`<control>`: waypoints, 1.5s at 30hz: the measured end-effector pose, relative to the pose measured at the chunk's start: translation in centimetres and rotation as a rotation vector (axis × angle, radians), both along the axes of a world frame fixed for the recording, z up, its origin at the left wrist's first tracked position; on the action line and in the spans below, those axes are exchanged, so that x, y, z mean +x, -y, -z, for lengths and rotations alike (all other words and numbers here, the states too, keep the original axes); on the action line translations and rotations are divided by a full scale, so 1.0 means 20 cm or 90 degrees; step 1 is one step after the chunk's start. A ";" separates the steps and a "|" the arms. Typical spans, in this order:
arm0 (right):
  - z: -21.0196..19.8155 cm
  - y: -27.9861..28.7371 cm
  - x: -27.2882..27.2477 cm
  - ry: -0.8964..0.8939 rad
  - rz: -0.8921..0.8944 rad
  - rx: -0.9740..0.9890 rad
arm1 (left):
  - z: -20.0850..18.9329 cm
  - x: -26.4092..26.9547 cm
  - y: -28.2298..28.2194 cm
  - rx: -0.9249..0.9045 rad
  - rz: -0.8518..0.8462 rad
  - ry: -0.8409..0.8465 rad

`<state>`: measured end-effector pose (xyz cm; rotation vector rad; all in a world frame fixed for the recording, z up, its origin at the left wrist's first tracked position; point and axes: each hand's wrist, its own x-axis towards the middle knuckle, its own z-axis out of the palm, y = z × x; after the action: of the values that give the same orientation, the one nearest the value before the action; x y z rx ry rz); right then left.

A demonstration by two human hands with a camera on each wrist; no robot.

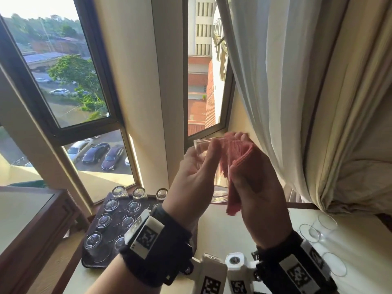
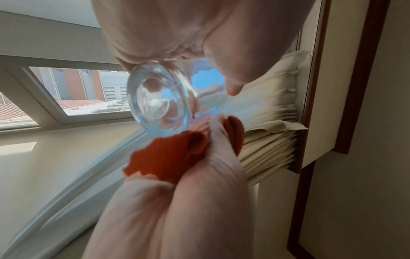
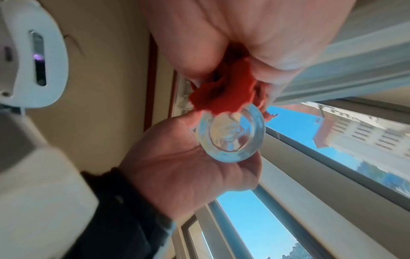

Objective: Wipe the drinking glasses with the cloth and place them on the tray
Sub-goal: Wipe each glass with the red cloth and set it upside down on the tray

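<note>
I have the glass (image 1: 214,166) lifted up in front of the window, well above the surface (image 1: 222,230), probably so the daylight shows any smears while I wipe. My left hand (image 1: 191,172) is curled round it from the left, thumb across the near side and fingers behind, with the rim up and the thick base down; both wrist views look straight at that base. The grip sits on the wall of the glass, which leaves the right side free for the cloth (image 1: 239,158).

My right hand (image 1: 254,194) pinches the red cloth, bunched between thumb and fingers, and presses it against the right side of the glass up to the rim. A loose tail of cloth hangs below the palm. Whether any cloth reaches inside the glass I cannot tell.

The tray (image 1: 93,263) lies low on the left of the surface, carrying rows of glasses turned mouth down, presumably the finished ones. To the right, near my right wrist, a few more glasses (image 1: 318,228) lie on the surface, apart from the tray; I take these as not yet wiped. So this looks like the wiping step, with the move to the tray not yet begun.
</note>
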<state>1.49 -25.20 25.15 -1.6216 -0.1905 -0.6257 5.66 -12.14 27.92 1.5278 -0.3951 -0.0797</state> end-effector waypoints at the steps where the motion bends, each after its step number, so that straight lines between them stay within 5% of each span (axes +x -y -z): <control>1: 0.01 0.00 0.00 0.042 0.020 -0.035 | -0.01 0.00 0.00 -0.007 0.004 -0.006; 9: -0.05 -0.02 -0.02 0.042 -0.018 0.031 | -0.07 -0.01 -0.01 -0.031 0.015 -0.066; 16: -0.04 -0.07 -0.01 0.182 -0.057 -0.135 | -0.09 0.01 0.03 -0.094 0.039 -0.121; 23: -0.08 -0.02 -0.01 0.115 0.003 0.015 | -0.07 -0.03 0.07 -0.070 0.069 -0.084; 29: -0.08 -0.02 -0.05 0.154 0.078 -0.033 | -0.13 -0.01 0.06 -0.119 0.048 -0.086; 32: -0.01 0.04 -0.08 0.089 0.077 0.022 | -0.15 0.02 0.01 -0.088 0.054 -0.063; 35: 0.02 0.14 -0.04 0.000 0.142 -0.053 | -0.14 0.01 -0.01 -0.060 0.056 -0.055; 41: -0.08 0.18 0.02 -0.099 0.007 0.249 | -0.07 -0.07 0.07 -0.063 0.084 -0.114; 45: -0.14 0.04 -0.04 -0.020 -0.066 0.211 | -0.07 -0.07 0.11 -0.091 0.052 -0.114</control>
<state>0.66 -25.94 27.87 -1.2925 -0.1385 -0.5208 4.26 -14.39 29.40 1.3519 -0.3134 -0.2448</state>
